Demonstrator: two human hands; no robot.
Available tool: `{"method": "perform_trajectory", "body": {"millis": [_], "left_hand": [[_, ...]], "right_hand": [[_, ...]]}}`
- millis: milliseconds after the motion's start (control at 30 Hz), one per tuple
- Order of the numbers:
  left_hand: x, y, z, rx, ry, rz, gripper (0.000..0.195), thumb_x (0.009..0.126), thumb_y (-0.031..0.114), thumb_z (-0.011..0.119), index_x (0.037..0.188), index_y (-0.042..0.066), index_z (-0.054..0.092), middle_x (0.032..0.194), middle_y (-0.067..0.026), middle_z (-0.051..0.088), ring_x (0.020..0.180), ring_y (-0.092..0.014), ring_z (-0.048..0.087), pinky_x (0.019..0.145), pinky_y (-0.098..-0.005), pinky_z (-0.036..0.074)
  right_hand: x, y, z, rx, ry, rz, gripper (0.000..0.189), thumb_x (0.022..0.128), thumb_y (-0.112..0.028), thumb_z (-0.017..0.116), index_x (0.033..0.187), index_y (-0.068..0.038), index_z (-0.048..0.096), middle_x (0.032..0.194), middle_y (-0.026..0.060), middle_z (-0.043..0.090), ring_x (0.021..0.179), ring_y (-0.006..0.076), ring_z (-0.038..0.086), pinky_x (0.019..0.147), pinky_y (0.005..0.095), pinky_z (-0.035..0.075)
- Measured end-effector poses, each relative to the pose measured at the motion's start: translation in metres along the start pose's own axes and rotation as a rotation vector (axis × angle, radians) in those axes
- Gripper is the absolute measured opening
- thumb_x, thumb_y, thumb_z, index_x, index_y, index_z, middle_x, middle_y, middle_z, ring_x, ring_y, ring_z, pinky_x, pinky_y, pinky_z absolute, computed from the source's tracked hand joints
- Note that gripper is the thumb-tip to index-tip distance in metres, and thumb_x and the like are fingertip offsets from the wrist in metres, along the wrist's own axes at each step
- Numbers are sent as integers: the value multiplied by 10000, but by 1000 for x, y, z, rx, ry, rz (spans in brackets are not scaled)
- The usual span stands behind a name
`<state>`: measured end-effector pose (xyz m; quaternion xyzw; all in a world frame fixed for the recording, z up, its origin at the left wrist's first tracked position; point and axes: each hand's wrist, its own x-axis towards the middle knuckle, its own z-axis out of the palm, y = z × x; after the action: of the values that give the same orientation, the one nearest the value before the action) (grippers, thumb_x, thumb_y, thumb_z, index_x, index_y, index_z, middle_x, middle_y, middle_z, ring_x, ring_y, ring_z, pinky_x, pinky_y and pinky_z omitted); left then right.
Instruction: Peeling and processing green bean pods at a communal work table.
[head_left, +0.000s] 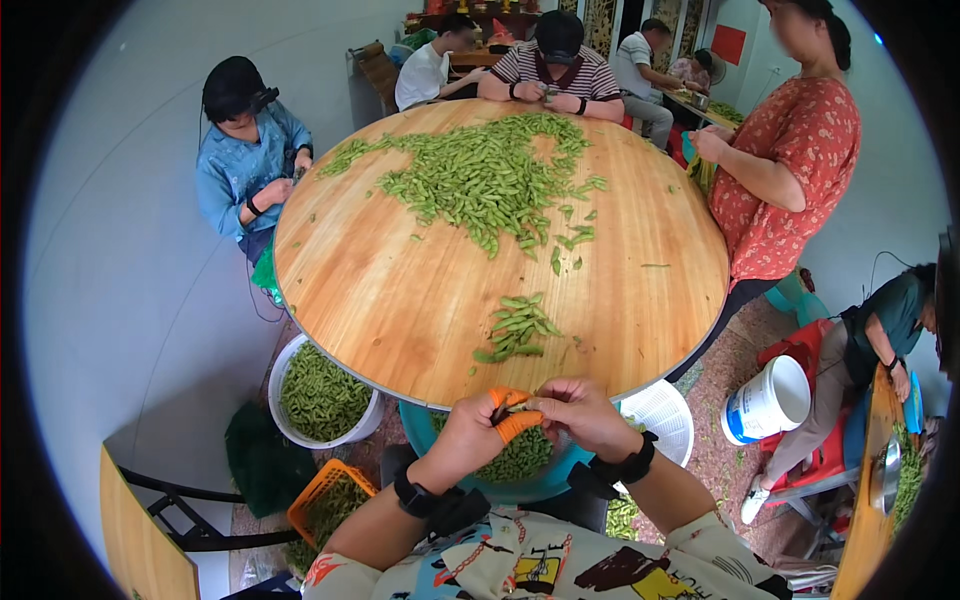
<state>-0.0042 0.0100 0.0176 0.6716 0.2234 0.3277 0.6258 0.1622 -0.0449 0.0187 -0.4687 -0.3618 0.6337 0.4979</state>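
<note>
My left hand (491, 424), with orange covers on its thumb and a finger, and my right hand (577, 416) meet over the near edge of the round wooden table (420, 315). Between their fingertips is a small pod (514, 409), mostly hidden, pinched from both sides. Just below the hands a teal basin (420, 429) holds shelled green beans (517, 457). On the table before me lies a small group of green bean pods (517, 330). Farther back spreads a large heap of green pods (480, 169).
A white bucket of pods (324, 394) and an orange basket (313, 491) stand at left. A white colander (660, 416) and a white pail (789, 390) are at right. Several people sit or stand around the table and behind it; one person (791, 157) stands at its right edge.
</note>
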Motion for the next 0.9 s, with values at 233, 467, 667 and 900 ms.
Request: {"method": "perform_trajectory", "body": {"millis": [233, 467, 667, 900], "left_hand": [[3, -1, -4, -175, 11, -59, 79, 807, 64, 600, 879, 33, 608, 713, 11, 588, 605, -37, 494, 502, -174, 372], [0, -7, -6, -328, 28, -138, 65, 831, 68, 563, 866, 31, 603, 678, 18, 563, 524, -25, 431, 447, -161, 308], [3, 3, -9, -296, 23, -210, 97, 844, 74, 544, 926, 39, 582, 722, 10, 574, 526, -29, 445, 453, -152, 316], [6, 1, -28, -173, -219, -172, 155, 848, 72, 540, 1001, 50, 539, 779, -3, 582, 639, -46, 513, 502, -153, 365]], "right_hand": [[4, 6, 4, 211, -25, 17, 155, 815, -171, 607, 790, -24, 565, 627, 18, 521, 505, 81, 484, 456, 198, 402], [3, -2, 9, 133, 3, -4, 165, 827, -173, 591, 820, -11, 562, 659, 29, 550, 551, 90, 527, 488, 212, 442], [7, -10, 10, -101, -31, -49, 203, 833, -188, 585, 892, 5, 566, 693, 35, 581, 625, 97, 574, 534, 217, 476], [6, -11, 4, -96, -88, 31, 185, 840, -188, 574, 844, -4, 596, 676, 28, 577, 590, 93, 569, 525, 207, 467]]}}
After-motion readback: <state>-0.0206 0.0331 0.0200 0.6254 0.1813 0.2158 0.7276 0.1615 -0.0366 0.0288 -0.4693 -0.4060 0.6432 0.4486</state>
